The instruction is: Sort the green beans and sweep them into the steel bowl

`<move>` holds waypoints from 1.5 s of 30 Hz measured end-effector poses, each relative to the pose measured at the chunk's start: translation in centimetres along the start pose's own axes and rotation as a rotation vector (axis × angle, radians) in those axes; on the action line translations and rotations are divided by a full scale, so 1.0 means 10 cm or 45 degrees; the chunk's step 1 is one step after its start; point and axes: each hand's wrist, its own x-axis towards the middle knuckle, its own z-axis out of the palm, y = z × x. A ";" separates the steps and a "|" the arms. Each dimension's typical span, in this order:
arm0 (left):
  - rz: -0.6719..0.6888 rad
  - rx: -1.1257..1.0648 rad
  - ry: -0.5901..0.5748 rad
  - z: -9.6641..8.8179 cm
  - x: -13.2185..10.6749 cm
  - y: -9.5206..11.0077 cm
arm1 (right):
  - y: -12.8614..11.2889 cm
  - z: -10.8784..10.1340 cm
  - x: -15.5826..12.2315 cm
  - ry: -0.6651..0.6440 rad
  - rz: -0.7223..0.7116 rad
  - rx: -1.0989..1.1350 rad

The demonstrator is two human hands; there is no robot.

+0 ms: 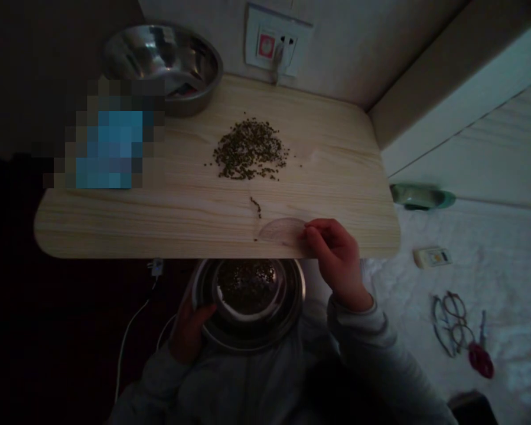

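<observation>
My right hand pinches a thin, clear plastic piece with a curved edge, like a lid or disc, held low over the front of the wooden tabletop. A short line of small dark green beans lies just beyond it. Farther back a loose heap of the same beans, which look like mung beans, is spread on the wood. Below the front edge, my left hand grips the left rim of a steel bowl with beans in its bottom. Most of the left fingers are hidden under the bowl.
A larger steel basin stands at the back left, beside a blurred-out blue patch. A wall socket holds a plug. On the white bedding at right lie a green bottle, a remote-like device and glasses.
</observation>
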 end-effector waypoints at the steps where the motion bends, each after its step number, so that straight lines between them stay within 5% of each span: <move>1: -0.035 -0.009 0.013 -0.01 0.01 -0.03 | 0.00 0.00 -0.01 0.003 0.003 -0.008; 10: -0.082 0.026 0.087 0.00 -0.02 -0.01 | -0.04 0.00 -0.02 0.013 0.025 -0.074; 22: -0.055 0.003 -0.045 0.01 -0.04 0.07 | -0.07 0.00 -0.05 -0.030 0.011 -0.068; 28: -0.029 0.042 0.096 -0.02 -0.04 0.01 | -0.05 -0.02 -0.07 -0.037 0.021 -0.061; 45: -0.067 -0.054 -0.008 0.04 -0.05 0.06 | -0.08 -0.02 -0.10 0.001 0.014 -0.050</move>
